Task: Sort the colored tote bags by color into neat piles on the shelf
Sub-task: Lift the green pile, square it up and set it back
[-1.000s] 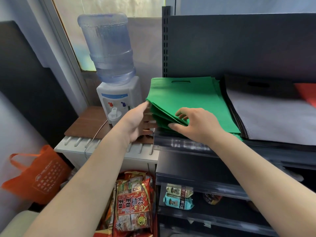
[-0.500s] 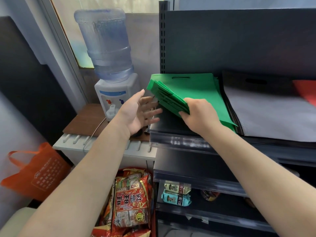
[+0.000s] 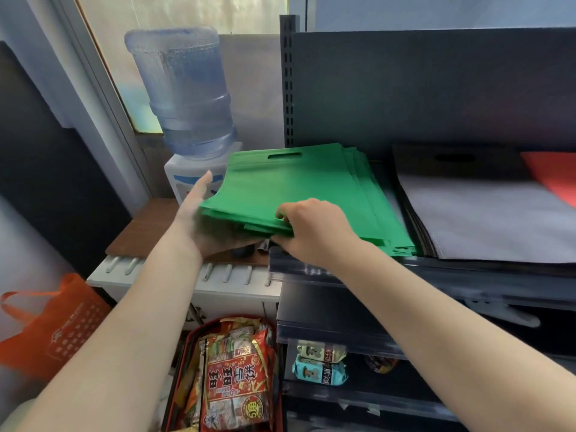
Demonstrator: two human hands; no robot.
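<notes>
The green tote bags (image 3: 299,188) are matt non-woven cloth, as are the grey bags (image 3: 486,219). The shelf (image 3: 436,88) is dark matt metal. The water bottle (image 3: 184,92) is translucent plastic; the snack packets (image 3: 233,385) are glossy; the small tabletop (image 3: 146,229) looks like wood.

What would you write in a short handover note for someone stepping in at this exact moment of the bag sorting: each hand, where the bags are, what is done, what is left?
Left hand: open, flat against the left edge of the green bag stack.
Right hand: grips the stack's front edge.
Bags: the green stack lies at the shelf's left end and overhangs it, with the layers uneven. To its right is the black and grey pile, then a red bag at the frame edge.
Done: colors lie in separate piles.
Left: square the green stack and seat it fully on the shelf.
</notes>
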